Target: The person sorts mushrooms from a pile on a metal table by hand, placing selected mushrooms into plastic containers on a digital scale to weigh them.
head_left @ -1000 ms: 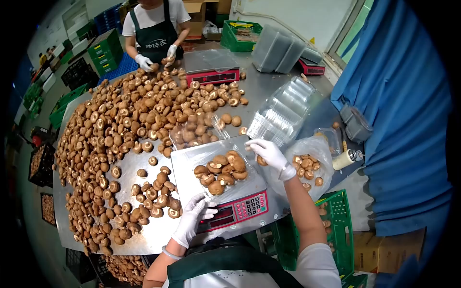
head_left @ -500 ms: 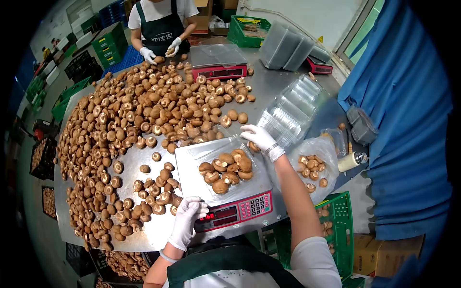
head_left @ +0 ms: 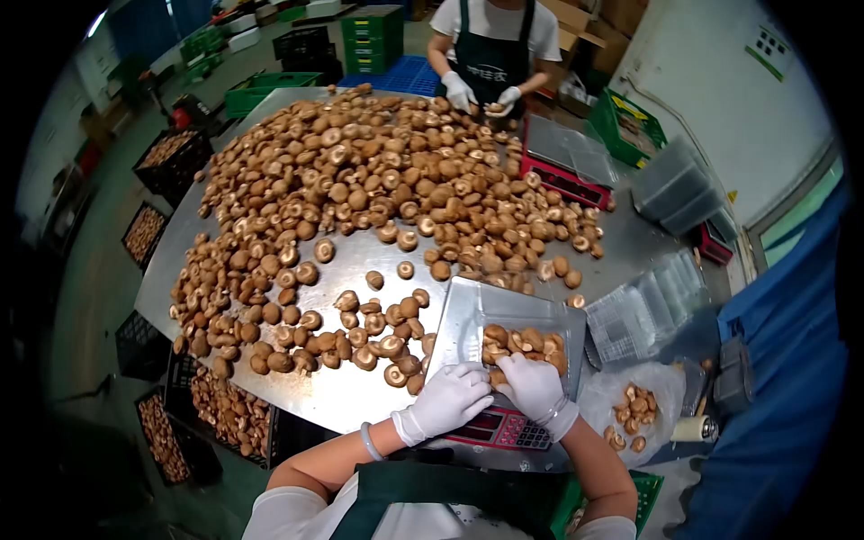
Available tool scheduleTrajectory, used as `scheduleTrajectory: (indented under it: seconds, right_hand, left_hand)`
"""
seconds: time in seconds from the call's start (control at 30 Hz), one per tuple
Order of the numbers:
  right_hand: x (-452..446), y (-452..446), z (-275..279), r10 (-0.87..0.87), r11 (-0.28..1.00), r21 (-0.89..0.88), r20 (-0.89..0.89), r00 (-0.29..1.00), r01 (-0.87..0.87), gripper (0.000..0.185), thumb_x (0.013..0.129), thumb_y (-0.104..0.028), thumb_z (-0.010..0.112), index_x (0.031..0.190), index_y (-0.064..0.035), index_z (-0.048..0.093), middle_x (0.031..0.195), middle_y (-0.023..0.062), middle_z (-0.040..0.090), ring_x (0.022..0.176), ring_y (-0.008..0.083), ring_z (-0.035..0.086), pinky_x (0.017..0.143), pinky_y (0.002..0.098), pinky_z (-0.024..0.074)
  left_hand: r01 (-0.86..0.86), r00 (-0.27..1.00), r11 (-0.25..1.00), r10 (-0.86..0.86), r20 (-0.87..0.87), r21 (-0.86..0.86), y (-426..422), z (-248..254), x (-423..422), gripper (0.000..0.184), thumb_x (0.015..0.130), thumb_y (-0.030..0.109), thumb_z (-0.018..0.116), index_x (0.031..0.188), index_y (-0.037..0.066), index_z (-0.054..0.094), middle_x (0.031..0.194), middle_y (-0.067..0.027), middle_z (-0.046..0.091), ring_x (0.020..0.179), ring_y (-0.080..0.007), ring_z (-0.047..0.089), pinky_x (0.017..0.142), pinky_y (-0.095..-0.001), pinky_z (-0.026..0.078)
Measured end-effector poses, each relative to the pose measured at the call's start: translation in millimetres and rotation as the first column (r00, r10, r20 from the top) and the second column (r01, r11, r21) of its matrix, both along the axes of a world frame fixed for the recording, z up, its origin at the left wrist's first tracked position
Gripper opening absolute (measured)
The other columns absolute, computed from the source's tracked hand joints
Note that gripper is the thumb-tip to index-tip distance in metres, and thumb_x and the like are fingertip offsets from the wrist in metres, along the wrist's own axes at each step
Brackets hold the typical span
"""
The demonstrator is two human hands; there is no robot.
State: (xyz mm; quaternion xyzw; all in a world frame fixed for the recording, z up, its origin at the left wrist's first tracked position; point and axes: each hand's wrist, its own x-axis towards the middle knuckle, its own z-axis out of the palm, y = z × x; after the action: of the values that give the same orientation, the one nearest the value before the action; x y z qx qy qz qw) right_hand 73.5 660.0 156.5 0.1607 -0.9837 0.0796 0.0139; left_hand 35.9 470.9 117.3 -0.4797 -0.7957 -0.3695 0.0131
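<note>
Shiitake mushrooms fill a clear plastic tray on the platform of a scale in front of me. My left hand, in a white glove, is at the tray's near left corner with its fingers curled together; what they hold, if anything, is hidden. Gloved too, my right hand reaches over the tray's near side, its fingers bent down against a mushroom. The two hands nearly meet and partly cover the scale's red keypad panel.
A large heap of mushrooms covers much of the metal table. Stacked clear trays and a plastic bag of mushrooms lie to the right. Across the table, a co-worker's gloved hands handle mushrooms beside another scale.
My right hand has come from beside the scale onto the mushrooms in the tray. My left hand has moved from the display to the tray's near corner. The view has swung left.
</note>
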Motion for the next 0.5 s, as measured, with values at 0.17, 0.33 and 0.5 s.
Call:
scheduleTrajectory:
  seconds: [0.17, 0.33, 0.5]
  right_hand:
    - [2, -2, 3, 0.008, 1.0, -0.024, 0.032, 0.999, -0.007, 0.031, 0.071, -0.024, 0.073, 0.092, -0.0096, 0.055, 0.078, 0.0081, 0.054, 0.066, 0.0242, 0.063, 0.057, 0.0358, 0.05]
    - [-2, 11, 17, -0.048, 0.897, -0.441, -0.057, 0.997, 0.018, 0.036, 0.07, -0.015, 0.077, 0.1, -0.0049, 0.062, 0.084, 0.0093, 0.06, 0.064, 0.0185, 0.061, 0.059, 0.0292, 0.0495]
    - [-6, -8, 9, 0.053, 0.327, -0.779, 0.581, 0.812, 0.536, 0.024, 0.092, -0.017, 0.06, 0.11, -0.0016, 0.057, 0.087, 0.0042, 0.06, 0.07, 0.0085, 0.057, 0.062, 0.0217, 0.0462]
  left_hand:
    - [-0.016, 1.0, 0.999, 0.015, 0.008, 0.041, -10, -7, 1, 0.017, 0.083, 0.022, 0.066, 0.094, 0.01, 0.062, 0.108, -0.0062, 0.06, 0.112, -0.0255, 0.052, 0.09, -0.0377, 0.044]
    - [-0.097, 0.966, 0.992, 0.073, 0.249, 0.085, -20, 1, 0, 0.057, 0.08, 0.017, 0.069, 0.132, 0.009, 0.046, 0.119, -0.0131, 0.057, 0.11, -0.0294, 0.055, 0.093, -0.0381, 0.045]
    - [-0.236, 0.62, 0.895, -0.163, 0.768, 0.38, -10, 15, 0, 0.069, 0.086, 0.011, 0.065, 0.145, 0.007, 0.029, 0.128, -0.0107, 0.05, 0.106, -0.0147, 0.055, 0.083, -0.0242, 0.049]
